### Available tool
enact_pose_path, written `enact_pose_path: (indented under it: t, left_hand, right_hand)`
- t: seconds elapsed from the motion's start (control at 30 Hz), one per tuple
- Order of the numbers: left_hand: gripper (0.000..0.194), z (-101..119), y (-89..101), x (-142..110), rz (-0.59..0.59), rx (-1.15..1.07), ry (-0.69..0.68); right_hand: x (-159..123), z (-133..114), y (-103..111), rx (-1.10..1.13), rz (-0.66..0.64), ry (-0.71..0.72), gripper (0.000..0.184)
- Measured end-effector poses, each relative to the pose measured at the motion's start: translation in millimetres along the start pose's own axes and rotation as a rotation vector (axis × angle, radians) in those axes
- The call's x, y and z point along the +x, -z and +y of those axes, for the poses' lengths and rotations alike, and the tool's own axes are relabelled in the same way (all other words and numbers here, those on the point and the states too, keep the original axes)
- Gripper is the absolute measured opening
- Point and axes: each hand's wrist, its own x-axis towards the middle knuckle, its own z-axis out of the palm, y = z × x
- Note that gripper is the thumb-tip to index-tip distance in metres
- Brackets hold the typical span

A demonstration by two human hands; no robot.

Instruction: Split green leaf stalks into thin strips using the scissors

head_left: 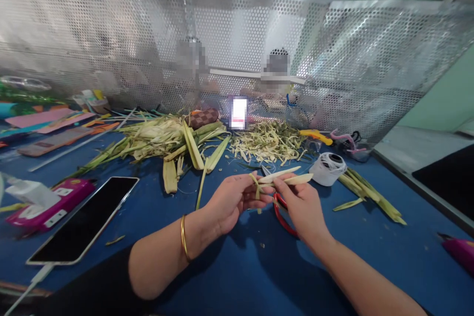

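Observation:
Above the blue table, my left hand (237, 195) pinches a small knotted piece of pale green leaf strip (258, 187) between thumb and fingers. My right hand (299, 202) grips the same piece from the other side, its thumb and fingertips on pale pointed leaf strips (296, 178) that stick out to the right. The exact folds between the fingertips are partly hidden. Under my right hand lie red-handled scissors (284, 227), mostly covered by it, with the blade tips showing just beyond. A white spool of thread (328, 169) stands right of my right hand.
A pile of long leaves (159, 138) and a heap of shredded trimmings (268, 142) lie before a perforated metal screen (240, 24). At left are a phone (87, 219) and a magenta power strip (52, 207). Leaf strips (370, 192) and a yellow-handled tool (316, 136) lie to the right.

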Motion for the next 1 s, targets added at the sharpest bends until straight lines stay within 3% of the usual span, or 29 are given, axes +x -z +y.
enact_pose_path:
  t: [0.17,0.27,0.37,0.5,0.7,0.8,0.9,1.0]
  left_hand:
    - [0.028,1.3,-0.4,-0.3,-0.062,-0.097,0.119]
    - [0.024,3.4,0.4,-0.5,-0.053,-0.118,0.098]
    - [0.019,7.6,2.6,1.1,0.038,-0.114,0.006]
    - [0.018,11.5,5.6,4.3,0.137,-0.053,-0.089]
    - [0.020,10.5,4.7,3.6,0.150,0.067,-0.151]
    - [0.022,9.5,3.7,1.7,0.146,0.099,-0.154]
    - [0.019,6.0,3.9,1.6,0.109,0.139,-0.148]
    - [0.019,1.5,4.9,2.9,0.065,0.167,-0.133]
  right_hand:
    - [2.7,6.3,-4.9,0.429,-0.190,-0.387,0.032]
    - [3.8,3.3,-1.5,0.363,-0.269,-0.501,0.030]
    - [4.4,-7.0,7.1,0.172,-0.357,-0.476,0.029]
    - [5.5,-17.6,19.4,0.105,-0.531,-0.210,0.008]
    - [4.7,-19.6,25.9,-0.009,-0.654,0.240,0.025]
    - [2.3,-18.3,24.9,-0.214,-0.599,0.461,0.028]
    - [0.4,-14.9,22.0,-0.585,-0.450,0.741,0.018]
    - [-0.4,-11.3,19.1,-0.768,-0.299,1.008,0.024]
